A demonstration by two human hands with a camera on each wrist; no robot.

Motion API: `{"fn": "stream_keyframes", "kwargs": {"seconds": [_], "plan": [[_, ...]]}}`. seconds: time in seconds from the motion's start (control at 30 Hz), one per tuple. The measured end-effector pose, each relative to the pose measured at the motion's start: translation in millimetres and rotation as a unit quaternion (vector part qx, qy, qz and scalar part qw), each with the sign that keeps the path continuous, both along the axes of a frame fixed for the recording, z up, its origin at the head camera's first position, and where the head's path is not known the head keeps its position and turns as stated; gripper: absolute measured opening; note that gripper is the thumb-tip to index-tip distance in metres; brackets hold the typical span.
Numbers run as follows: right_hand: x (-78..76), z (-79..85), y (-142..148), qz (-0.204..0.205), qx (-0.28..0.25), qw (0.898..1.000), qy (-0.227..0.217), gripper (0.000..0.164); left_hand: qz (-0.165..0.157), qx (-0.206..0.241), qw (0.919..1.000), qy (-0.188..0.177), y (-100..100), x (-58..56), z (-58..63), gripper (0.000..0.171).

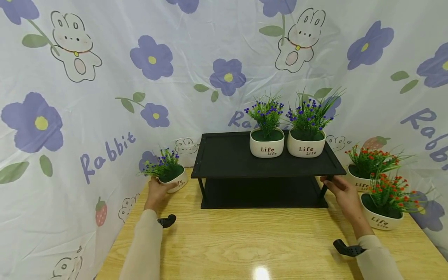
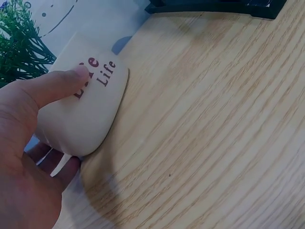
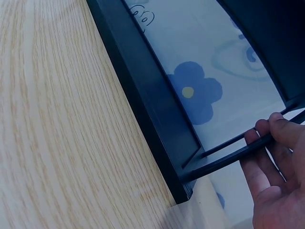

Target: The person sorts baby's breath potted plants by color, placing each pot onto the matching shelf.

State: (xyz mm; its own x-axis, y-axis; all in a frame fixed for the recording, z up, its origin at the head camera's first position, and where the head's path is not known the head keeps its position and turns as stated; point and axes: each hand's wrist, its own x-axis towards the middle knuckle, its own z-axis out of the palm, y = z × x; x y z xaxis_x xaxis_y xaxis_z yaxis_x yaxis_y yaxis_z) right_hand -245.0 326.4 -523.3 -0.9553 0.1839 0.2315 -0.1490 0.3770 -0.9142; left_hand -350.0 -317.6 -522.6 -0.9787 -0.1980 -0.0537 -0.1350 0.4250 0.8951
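Note:
At the table's left, my left hand grips a white oval pot of artificial purple flowers. In the left wrist view, the thumb lies across the lettering of the pot and the other fingers go round its lower side. My right hand holds the front right post of a black two-tier shelf. The right wrist view shows the fingers of that hand about the post, below the upper board.
Two white pots of purple flowers, a left one and a right one, stand on the upper board. Right of the shelf, two pots of red flowers stand on the wooden table. A rabbit-print curtain hangs behind.

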Motion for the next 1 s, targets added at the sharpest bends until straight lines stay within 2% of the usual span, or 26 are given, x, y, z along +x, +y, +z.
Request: {"fn": "stream_keyframes", "kwargs": {"seconds": [0.07,0.13,0.33,0.57,0.8,1.0], "plan": [[-0.3,0.5,0,0.002,-0.002,1.0,0.002,0.04,0.002,-0.025,0.9996,-0.009,1,-0.3,-0.3,0.102],[-0.9,0.3,0,0.002,-0.004,1.0,0.005,0.039,0.006,-0.031,0.9994,-0.01,1,-1.3,-2.0,0.103],[-2.1,-2.7,2,0.006,0.001,1.0,0.012,0.037,-0.008,0.032,0.9988,0.036,5,-4.3,-6.4,0.106],[-1.7,-2.3,0,0.003,-0.006,1.0,0.017,0.038,-0.006,0.043,0.9987,0.028,8,-2.3,-7.3,0.099],[-2.3,-3.4,0,-0.004,-0.011,1.0,0.012,0.039,-0.007,0.027,0.9993,0.024,10,0.9,-5.0,0.097],[-0.5,0.6,-2,-0.003,-0.002,1.0,0.016,0.037,0.007,0.019,0.9997,0.017,11,2.7,-4.2,0.099]]}}
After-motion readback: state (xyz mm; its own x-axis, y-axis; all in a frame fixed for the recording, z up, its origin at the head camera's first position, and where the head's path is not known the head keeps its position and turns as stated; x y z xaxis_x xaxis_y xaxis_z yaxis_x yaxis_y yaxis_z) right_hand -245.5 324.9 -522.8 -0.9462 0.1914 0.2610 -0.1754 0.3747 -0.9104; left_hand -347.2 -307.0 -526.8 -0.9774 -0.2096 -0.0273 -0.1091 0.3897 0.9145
